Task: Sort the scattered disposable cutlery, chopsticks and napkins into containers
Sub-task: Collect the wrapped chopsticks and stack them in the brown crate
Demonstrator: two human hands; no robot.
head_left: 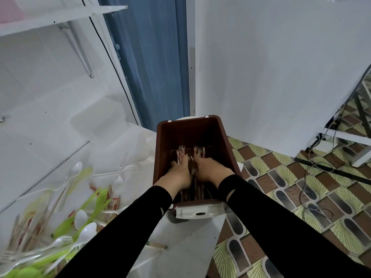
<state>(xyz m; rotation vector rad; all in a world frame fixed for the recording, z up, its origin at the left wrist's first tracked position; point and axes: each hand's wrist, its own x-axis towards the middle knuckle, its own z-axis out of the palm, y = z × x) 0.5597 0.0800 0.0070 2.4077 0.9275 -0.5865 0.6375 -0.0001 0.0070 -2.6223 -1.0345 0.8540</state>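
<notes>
Okay, my left hand (179, 174) and right hand (211, 169) are both curled on wrapped chopsticks (181, 154) down inside the brown box (219, 126); box sits at the table (190, 237) edge. Pressing hard might tip it floorward.

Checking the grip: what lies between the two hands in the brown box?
In the head view, wrapped chopsticks run between the left hand and right hand.

Chopsticks in the box: you get red marks on the wrapped chopsticks (180, 154) in the brown box (221, 135), too blurred to read.
Chopsticks on the table: the scattered wrappers (114, 201) show red print, smeared; you can read nothing.
</notes>
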